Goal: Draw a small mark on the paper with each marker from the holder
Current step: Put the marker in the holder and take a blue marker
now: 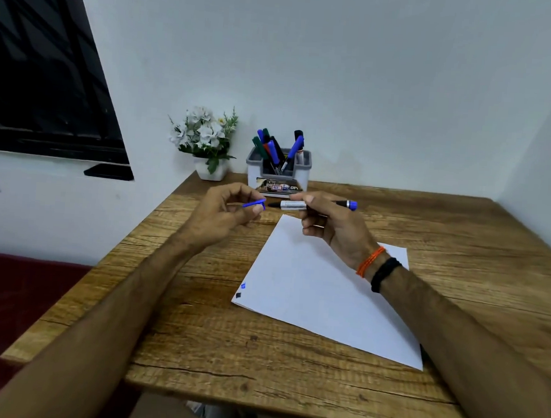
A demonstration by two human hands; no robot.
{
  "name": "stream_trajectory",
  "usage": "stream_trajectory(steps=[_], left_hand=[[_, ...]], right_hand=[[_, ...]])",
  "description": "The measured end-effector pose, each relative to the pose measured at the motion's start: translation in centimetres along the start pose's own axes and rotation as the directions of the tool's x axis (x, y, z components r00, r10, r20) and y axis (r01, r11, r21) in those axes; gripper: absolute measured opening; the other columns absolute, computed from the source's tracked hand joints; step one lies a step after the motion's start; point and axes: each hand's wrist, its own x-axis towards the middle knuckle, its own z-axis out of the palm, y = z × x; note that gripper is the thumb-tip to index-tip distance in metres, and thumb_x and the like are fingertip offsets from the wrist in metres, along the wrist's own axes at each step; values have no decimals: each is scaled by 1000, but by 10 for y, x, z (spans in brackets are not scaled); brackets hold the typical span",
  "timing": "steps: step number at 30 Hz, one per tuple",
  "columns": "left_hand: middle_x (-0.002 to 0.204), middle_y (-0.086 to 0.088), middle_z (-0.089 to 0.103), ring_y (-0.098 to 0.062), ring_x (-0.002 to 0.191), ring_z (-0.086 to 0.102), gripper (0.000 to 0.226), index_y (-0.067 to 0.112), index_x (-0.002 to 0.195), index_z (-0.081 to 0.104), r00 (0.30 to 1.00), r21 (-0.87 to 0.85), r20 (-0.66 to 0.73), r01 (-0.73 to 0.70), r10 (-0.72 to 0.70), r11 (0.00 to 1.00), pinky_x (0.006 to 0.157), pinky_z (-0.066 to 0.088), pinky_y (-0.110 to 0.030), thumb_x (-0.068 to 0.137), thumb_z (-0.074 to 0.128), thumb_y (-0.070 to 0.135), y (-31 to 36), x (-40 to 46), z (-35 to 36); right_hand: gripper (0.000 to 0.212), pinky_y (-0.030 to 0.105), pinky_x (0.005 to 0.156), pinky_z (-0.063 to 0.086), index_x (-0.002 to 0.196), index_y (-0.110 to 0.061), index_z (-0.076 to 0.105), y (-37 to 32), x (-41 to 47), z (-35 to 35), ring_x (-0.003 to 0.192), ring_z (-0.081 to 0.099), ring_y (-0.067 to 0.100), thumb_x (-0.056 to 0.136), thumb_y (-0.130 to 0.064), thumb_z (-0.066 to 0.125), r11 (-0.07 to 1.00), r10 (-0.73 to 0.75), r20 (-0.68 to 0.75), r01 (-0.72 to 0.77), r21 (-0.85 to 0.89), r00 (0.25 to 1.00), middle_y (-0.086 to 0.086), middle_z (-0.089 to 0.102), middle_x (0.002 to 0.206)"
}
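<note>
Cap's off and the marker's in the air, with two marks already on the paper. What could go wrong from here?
1. The bare tip of the marker in the right hand points at the left hand and could ink the fingers.
2. The small blue cap, only pinched, could drop onto the table.
3. The paper lies loose and may slide while marking.

**Blue marker uncapped above wooden table**

Right hand [326, 225] grips a silver-barrelled blue marker [313, 205], tip bare. Left hand [226, 213] pinches its blue cap [255, 205]. White paper sheet [320, 293] bears blue and black marks near one corner. Grey plastic holder [278, 168] holds further markers.
</note>
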Motion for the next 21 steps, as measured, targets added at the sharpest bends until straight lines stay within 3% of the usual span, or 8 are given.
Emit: stream_trajectory(steps=[8, 12, 15, 18, 21], left_hand=[[93, -2, 67, 0, 71, 62, 15, 2, 103, 67, 999, 19, 9, -45, 45, 999, 65, 54, -18, 89, 63, 5, 3, -1, 7], [78, 6, 64, -4, 66, 56, 14, 6, 102, 68, 1000, -27, -25, -5, 4, 1000, 62, 50, -18, 94, 58, 11, 0, 0, 11], [69, 4, 59, -10, 64, 50, 20, 14, 98, 69, 999, -34, -38, 24, -25, 999, 60, 45, -19, 99, 49, 17, -3, 2, 14], [62, 2, 47, -8, 57, 42, 34, 14, 92, 65, 998, -18, -45, 35, -36, 999, 54, 36, -18, 105, 35, 23, -4, 1, 22], [65, 5, 46, -7, 59, 40, 33, 17, 88, 59, 994, -14, -96, 47, -48, 999, 55, 35, -20, 106, 32, 26, -7, -1, 30]], right_hand=[[13, 24, 59, 54, 96, -10, 72, 5, -4, 5, 64, 68, 17, 86, -19, 72, 988, -63, -30, 58, -146, 998, 14, 75, 87], [22, 22, 49, 46, 95, -11, 77, 7, -2, 0, 48, 54, 13, 79, -27, 78, 972, -110, -101, 85, -218, 989, 6, 72, 71], [20, 20, 45, 40, 92, -5, 76, 11, 2, -3, 45, 47, 11, 84, -23, 76, 937, -160, -75, 127, -326, 984, 0, 66, 60], [21, 14, 51, 37, 85, -3, 71, 15, 4, 1, 49, 47, 1, 90, -24, 69, 849, -257, -3, 224, -479, 966, -17, 57, 55], [17, 13, 58, 38, 78, -14, 67, 17, 4, 5, 56, 52, 0, 91, -25, 69, 774, -332, 50, 302, -557, 942, -21, 60, 61]])
